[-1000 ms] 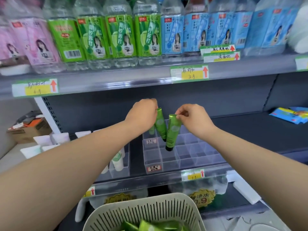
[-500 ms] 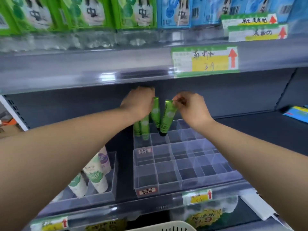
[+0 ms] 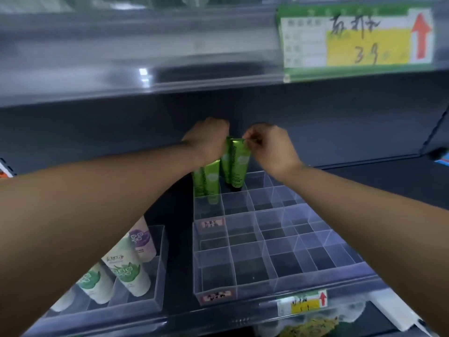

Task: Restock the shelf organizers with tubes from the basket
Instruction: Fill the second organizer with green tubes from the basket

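The green tube point(image 3: 239, 164) hangs cap-down over a rear cell of the clear organizer point(image 3: 267, 242), pinched at its flat crimped top by the right hand point(image 3: 269, 148); it looks light, soft-walled and slick, so that stiff seam seems the safest hold. The left hand point(image 3: 209, 142) is closed on a second tube point(image 3: 225, 161) just beside it, with two more green tubes point(image 3: 206, 182) standing in the neighbouring cell.

Tubes point(image 3: 239, 164) bright green, white lettering; organizers point(image 3: 272, 242) clear; shelf point(image 3: 364, 181) dark grey; price tag point(image 3: 354, 37) green-yellow, red arrow.
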Available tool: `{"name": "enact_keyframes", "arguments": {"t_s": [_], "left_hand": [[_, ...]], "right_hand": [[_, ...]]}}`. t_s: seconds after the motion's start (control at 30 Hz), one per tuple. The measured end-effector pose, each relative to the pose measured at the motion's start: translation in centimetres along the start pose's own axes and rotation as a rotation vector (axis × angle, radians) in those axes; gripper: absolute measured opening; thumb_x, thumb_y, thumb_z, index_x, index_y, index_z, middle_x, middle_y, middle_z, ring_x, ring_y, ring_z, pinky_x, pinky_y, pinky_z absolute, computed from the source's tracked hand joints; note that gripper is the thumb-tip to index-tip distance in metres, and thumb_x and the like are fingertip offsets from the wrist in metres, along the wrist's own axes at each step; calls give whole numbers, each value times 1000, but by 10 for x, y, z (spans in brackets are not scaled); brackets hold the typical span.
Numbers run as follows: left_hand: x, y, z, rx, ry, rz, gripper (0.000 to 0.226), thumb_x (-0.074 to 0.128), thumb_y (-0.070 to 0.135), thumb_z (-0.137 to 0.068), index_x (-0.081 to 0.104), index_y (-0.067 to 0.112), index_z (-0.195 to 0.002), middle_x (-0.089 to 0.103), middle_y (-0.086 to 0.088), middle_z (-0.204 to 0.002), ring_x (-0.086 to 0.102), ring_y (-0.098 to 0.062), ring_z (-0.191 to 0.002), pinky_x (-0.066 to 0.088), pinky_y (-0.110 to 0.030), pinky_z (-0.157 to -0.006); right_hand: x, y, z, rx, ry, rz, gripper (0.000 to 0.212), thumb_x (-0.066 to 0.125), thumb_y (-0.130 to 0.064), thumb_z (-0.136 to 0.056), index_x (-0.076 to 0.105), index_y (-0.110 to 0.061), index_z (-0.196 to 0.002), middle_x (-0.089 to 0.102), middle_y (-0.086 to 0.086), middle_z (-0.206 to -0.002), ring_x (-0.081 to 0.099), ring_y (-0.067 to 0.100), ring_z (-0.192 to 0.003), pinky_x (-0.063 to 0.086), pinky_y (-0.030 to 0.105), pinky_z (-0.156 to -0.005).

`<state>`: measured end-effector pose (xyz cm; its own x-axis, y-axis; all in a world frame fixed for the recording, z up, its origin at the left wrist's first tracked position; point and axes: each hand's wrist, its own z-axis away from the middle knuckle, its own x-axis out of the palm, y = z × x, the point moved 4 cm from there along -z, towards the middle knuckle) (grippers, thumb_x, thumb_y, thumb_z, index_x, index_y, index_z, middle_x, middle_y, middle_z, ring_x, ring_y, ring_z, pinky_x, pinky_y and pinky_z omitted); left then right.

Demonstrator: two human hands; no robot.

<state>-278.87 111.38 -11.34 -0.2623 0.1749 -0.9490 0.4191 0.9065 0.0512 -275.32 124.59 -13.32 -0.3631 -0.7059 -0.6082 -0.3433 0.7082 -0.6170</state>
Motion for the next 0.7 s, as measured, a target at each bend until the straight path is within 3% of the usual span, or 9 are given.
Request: {"name": "enact_keyframes", "arguments": {"t_s": [0.7], "left_hand": [[28, -6, -8, -23, -49, 42, 25, 50, 4, -87, 70, 13, -99, 66, -13, -106, 62, -31, -98, 52, -38, -84]], "right_hand": [[41, 18, 2, 48, -107, 74, 23, 50, -3, -86, 70, -11, -94, 68, 10, -101, 62, 28, -94, 49, 36, -85]]}}
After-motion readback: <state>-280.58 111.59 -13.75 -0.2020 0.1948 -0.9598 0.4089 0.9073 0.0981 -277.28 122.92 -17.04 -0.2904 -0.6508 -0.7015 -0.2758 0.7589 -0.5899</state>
